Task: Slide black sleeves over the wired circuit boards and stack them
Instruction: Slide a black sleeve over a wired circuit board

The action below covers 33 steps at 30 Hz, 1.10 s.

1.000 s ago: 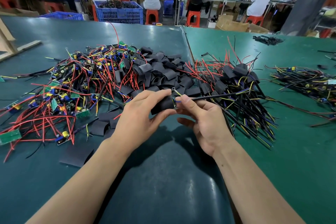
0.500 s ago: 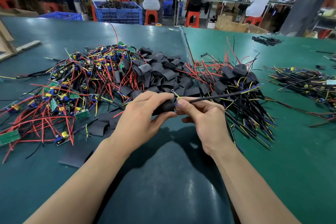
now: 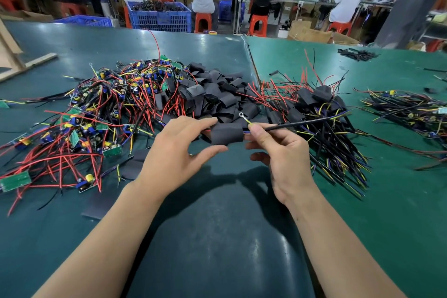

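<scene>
The sleeve [image 3: 227, 133] hangs above the near worktop [image 3: 217, 249], between both hands. The left hand [image 3: 176, 150] has an open grip and barely touches it; the right hand [image 3: 283, 152] pinches the wires [image 3: 297, 124]. The sleeve may slip off, since nothing grips it.

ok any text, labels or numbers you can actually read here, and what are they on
None can be read.
Green circuit boards in the left pile: any markings too small and blurred.
Black sleeve between the left hand and right hand: plain, no print visible.
Cardboard boxes and blue crate in the background: no legible writing.
</scene>
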Each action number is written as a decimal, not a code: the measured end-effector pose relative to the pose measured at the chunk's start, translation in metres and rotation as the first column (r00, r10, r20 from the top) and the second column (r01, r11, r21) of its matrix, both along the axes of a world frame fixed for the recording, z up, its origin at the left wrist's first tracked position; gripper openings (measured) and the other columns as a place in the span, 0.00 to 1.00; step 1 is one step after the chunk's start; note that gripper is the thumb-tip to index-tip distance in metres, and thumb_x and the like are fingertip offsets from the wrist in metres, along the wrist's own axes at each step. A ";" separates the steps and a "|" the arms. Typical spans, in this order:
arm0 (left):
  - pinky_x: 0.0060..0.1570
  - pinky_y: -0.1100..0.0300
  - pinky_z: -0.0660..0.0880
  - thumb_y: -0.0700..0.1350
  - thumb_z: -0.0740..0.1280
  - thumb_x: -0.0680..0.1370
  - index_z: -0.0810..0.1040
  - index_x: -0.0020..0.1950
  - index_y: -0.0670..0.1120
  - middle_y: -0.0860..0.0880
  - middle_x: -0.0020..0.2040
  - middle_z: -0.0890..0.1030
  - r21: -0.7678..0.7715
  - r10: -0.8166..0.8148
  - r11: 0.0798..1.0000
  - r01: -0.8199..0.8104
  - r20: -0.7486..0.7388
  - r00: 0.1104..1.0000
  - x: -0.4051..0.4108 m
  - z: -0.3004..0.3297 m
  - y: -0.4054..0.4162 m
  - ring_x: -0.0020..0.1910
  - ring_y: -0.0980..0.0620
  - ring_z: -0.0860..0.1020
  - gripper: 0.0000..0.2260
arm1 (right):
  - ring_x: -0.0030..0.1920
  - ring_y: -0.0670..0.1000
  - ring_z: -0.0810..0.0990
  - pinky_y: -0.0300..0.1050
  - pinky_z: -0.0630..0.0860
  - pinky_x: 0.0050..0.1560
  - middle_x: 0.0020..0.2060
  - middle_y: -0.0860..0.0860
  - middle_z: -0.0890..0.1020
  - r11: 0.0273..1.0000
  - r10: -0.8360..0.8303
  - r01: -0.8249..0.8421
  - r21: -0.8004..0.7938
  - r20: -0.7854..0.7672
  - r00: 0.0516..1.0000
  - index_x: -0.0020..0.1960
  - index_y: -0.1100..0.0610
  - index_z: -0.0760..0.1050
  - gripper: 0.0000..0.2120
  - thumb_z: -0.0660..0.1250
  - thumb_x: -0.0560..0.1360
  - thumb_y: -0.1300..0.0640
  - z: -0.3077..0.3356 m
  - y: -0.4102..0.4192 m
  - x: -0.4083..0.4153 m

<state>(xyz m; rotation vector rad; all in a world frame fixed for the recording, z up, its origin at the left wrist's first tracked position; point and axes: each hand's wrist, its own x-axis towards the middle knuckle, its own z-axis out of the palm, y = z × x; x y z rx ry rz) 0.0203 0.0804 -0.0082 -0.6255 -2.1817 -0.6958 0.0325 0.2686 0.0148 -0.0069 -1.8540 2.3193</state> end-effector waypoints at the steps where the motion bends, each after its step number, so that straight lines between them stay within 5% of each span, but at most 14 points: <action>1: 0.51 0.51 0.76 0.55 0.71 0.74 0.81 0.59 0.39 0.46 0.48 0.82 0.000 -0.004 1.000 0.004 -0.003 1.000 0.000 -0.001 0.000 0.47 0.47 0.79 0.23 | 0.33 0.48 0.81 0.38 0.75 0.30 0.34 0.53 0.85 1.000 -0.005 0.005 0.004 0.000 1.000 0.36 0.53 0.84 0.10 0.72 0.75 0.62 0.000 0.001 0.000; 7: 0.53 0.54 0.77 0.56 0.74 0.70 0.82 0.56 0.38 0.46 0.49 0.84 0.040 -0.021 0.999 0.020 0.014 1.000 0.000 -0.003 0.004 0.48 0.49 0.81 0.24 | 0.33 0.47 0.81 0.37 0.75 0.31 0.34 0.52 0.86 0.999 -0.022 0.022 0.028 -0.014 1.000 0.35 0.51 0.85 0.10 0.73 0.74 0.62 -0.001 0.003 -0.001; 14: 0.52 0.59 0.76 0.53 0.76 0.68 0.83 0.54 0.38 0.46 0.47 0.84 0.054 -0.025 0.998 0.026 -0.013 1.000 -0.003 -0.006 0.007 0.47 0.51 0.79 0.22 | 0.32 0.46 0.81 0.37 0.76 0.31 0.33 0.50 0.84 0.984 0.088 -0.065 -0.166 0.132 0.987 0.33 0.56 0.84 0.11 0.72 0.74 0.60 -0.001 0.004 -0.003; 19: 0.50 0.56 0.77 0.54 0.76 0.68 0.84 0.54 0.40 0.48 0.45 0.83 0.059 -0.039 0.998 0.037 0.024 0.999 -0.002 -0.008 0.008 0.46 0.50 0.80 0.22 | 0.31 0.46 0.79 0.36 0.74 0.31 0.32 0.50 0.85 0.995 -0.093 0.095 0.026 -0.063 0.994 0.40 0.51 0.84 0.06 0.74 0.73 0.61 -0.005 0.002 -0.004; 24: 0.49 0.56 0.77 0.52 0.76 0.68 0.84 0.52 0.40 0.47 0.44 0.83 0.078 -0.036 0.996 0.034 0.022 0.999 -0.001 -0.008 0.009 0.44 0.49 0.80 0.20 | 0.30 0.46 0.78 0.36 0.74 0.30 0.31 0.49 0.83 0.987 -0.073 0.087 0.135 -0.105 0.992 0.36 0.50 0.84 0.09 0.75 0.72 0.62 -0.009 0.002 -0.003; 28: 0.50 0.58 0.76 0.51 0.76 0.68 0.84 0.53 0.40 0.48 0.46 0.84 0.102 -0.041 0.994 0.037 0.034 0.999 0.002 -0.007 0.009 0.45 0.49 0.80 0.19 | 0.33 0.45 0.79 0.37 0.74 0.30 0.33 0.48 0.83 1.000 -0.021 0.021 0.008 0.032 0.999 0.34 0.51 0.84 0.09 0.75 0.71 0.61 -0.007 0.002 -0.003; 31: 0.49 0.62 0.75 0.50 0.75 0.70 0.84 0.54 0.40 0.52 0.45 0.82 0.141 -0.070 0.988 0.067 0.016 0.997 0.005 -0.004 0.013 0.44 0.50 0.79 0.18 | 0.34 0.48 0.81 0.38 0.77 0.31 0.35 0.50 0.83 0.964 0.177 -0.148 -0.222 0.117 0.977 0.40 0.53 0.81 0.04 0.74 0.68 0.55 -0.004 0.003 -0.003; 33: 0.49 0.62 0.75 0.52 0.75 0.71 0.84 0.54 0.41 0.53 0.44 0.81 0.168 -0.100 0.981 0.095 0.018 0.995 0.007 -0.003 0.014 0.43 0.52 0.78 0.18 | 0.31 0.49 0.81 0.38 0.77 0.28 0.34 0.52 0.82 0.921 0.333 -0.289 -0.260 0.142 0.932 0.48 0.56 0.76 0.15 0.73 0.66 0.51 -0.002 0.006 -0.001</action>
